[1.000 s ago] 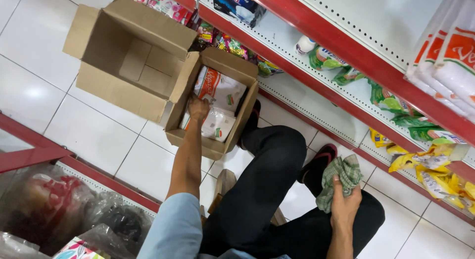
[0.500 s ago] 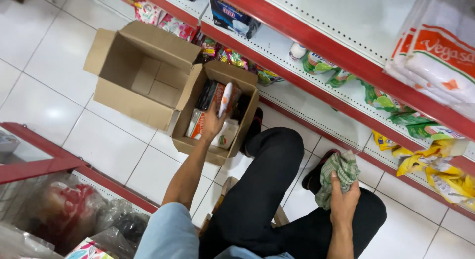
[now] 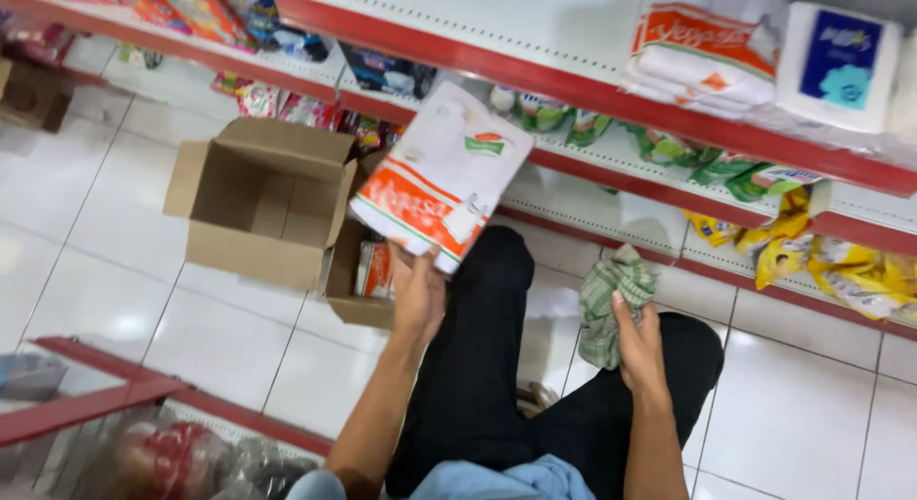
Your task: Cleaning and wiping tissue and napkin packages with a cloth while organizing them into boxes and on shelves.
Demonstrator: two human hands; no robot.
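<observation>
The left hand (image 3: 418, 295) is raised palm-up, gripping the lower edge of a white-and-orange tissue pack (image 3: 441, 175) held tilted above the smaller cardboard box (image 3: 358, 290). The right hand (image 3: 638, 347) clutches a green checked cloth (image 3: 611, 295) on the knee.

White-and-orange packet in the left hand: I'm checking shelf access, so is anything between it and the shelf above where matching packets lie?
Nothing visible blocks it. The left hand holds the white-and-orange packet up in open air before the red shelf edge; the matching packets lie further right on that shelf.
</observation>
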